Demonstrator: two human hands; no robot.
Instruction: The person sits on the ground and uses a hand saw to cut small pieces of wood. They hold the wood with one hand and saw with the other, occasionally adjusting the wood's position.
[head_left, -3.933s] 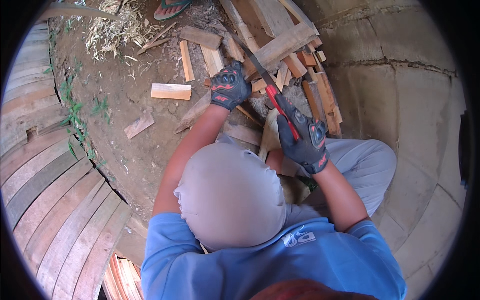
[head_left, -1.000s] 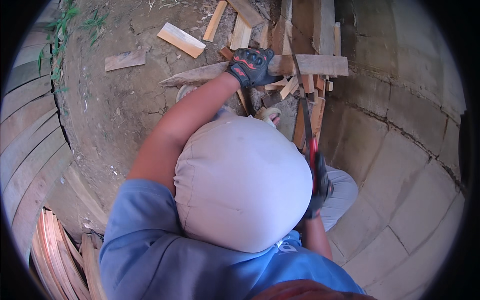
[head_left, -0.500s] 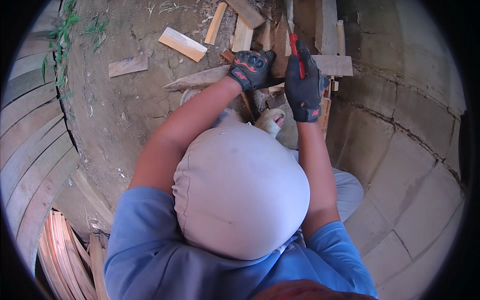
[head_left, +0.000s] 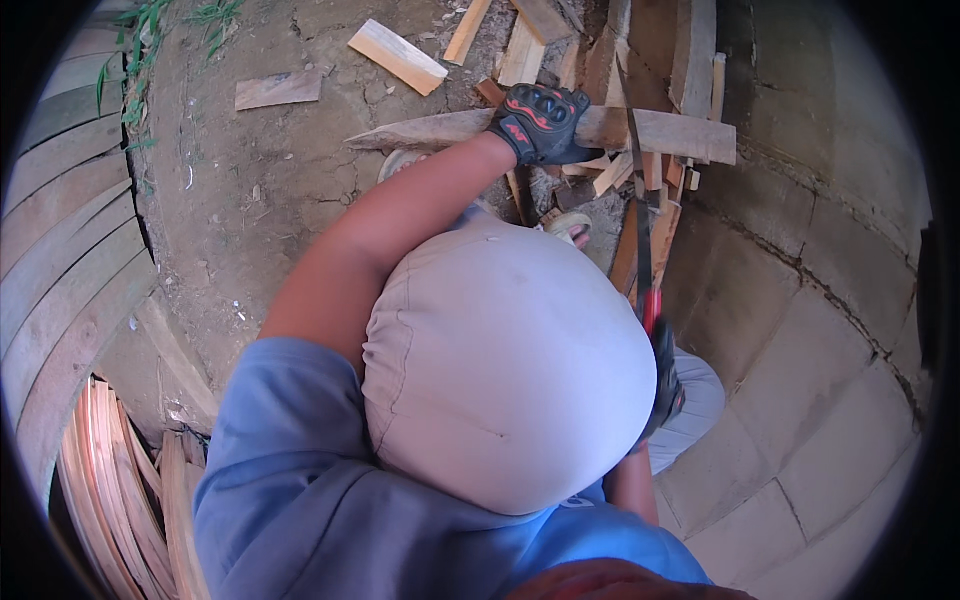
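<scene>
Plank (head_left: 690, 137) over offcuts (head_left: 613, 176) on bare dirt (head_left: 270, 190), wooden slats (head_left: 75, 285) left, cracked concrete (head_left: 735, 300) right.
Left hand (head_left: 543, 123): fingers clamped on it; right hand (head_left: 664, 388): partly behind a knee (head_left: 510, 360), gripping a saw (head_left: 643, 225) crossing it.

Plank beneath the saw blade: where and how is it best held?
Probably by the middle of the plank, from above, where the left grip rests: the plank's upper side is exposed, its left end tapers to a point, and the saw blade crosses its right part.
</scene>
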